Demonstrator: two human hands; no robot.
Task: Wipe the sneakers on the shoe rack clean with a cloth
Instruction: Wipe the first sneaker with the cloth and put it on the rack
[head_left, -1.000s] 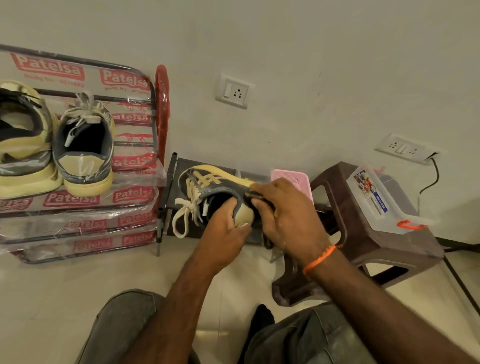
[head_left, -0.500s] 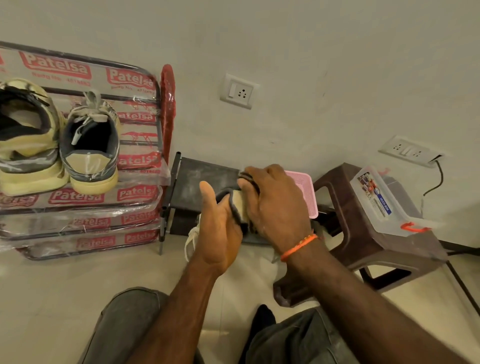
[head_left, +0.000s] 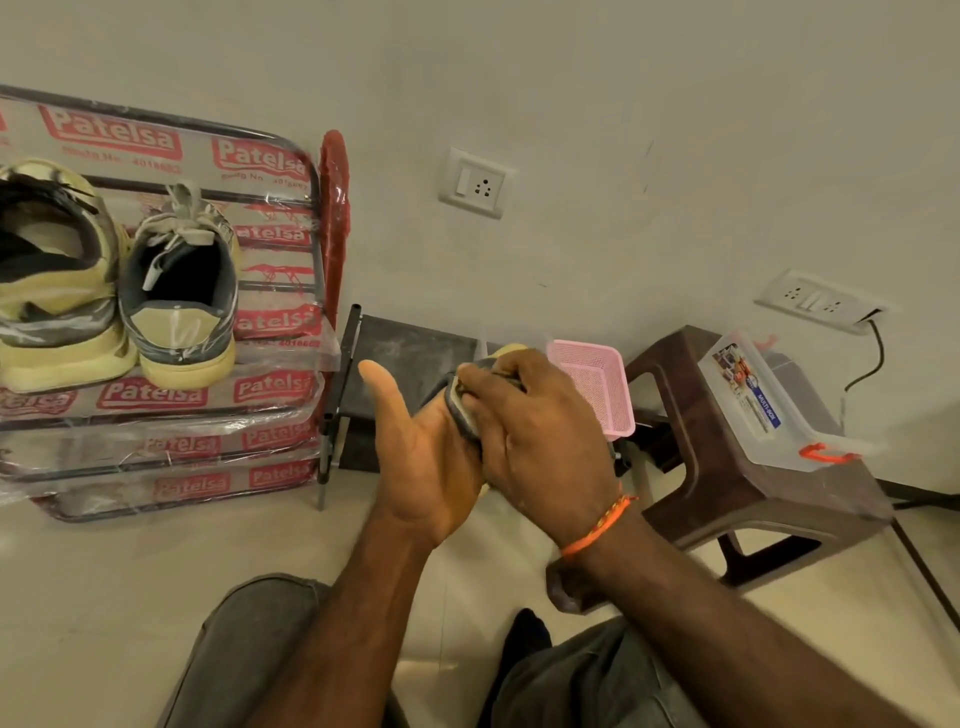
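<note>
I hold a yellow-and-grey sneaker (head_left: 461, 401) in front of me, just above the floor, and both hands hide most of it. My left hand (head_left: 421, 457) cups it from the left with the thumb pointing up and the fingers out of sight behind it. My right hand (head_left: 535, 431) curls over its top and grips the heel end. No cloth shows in this view. Two more sneakers, one grey and yellow (head_left: 182, 291) and one at the frame's left edge (head_left: 52, 280), stand on the plastic-wrapped shoe rack (head_left: 291, 156) to the left.
A low dark stand (head_left: 405, 348) and a pink basket (head_left: 597, 384) sit against the wall behind my hands. A brown plastic stool (head_left: 727, 483) at the right carries a clear lidded box (head_left: 753, 400). A cable hangs from a wall socket (head_left: 815, 301). My knees fill the bottom.
The sneaker has turned in my hands, so its laces and open top no longer show. My left thumb has lifted off it and my right hand has slid over the heel.
</note>
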